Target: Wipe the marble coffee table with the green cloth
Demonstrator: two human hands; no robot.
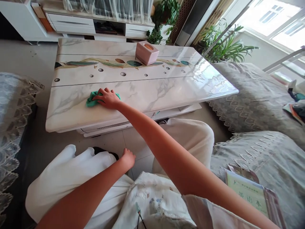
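My right hand (109, 98) presses a bunched green cloth (91, 100) onto the left front part of a glossy white marble-patterned table (143, 92). Its fingers curl over the cloth, and some green sticks out on both sides of the hand. My left hand (128, 158) hangs above the floor beside my left knee, its fingers curled in and nothing visible in them. A pink tissue box (147, 53) stands toward the back of the table, on the decorated strip with painted leaves.
A lace-covered seat (14, 105) is at the left, and a covered sofa (247, 95) runs along the right. A green-covered booklet (246, 192) lies on the sofa near me. Behind the table are a white cabinet (71, 24) and leafy plants (224, 44).
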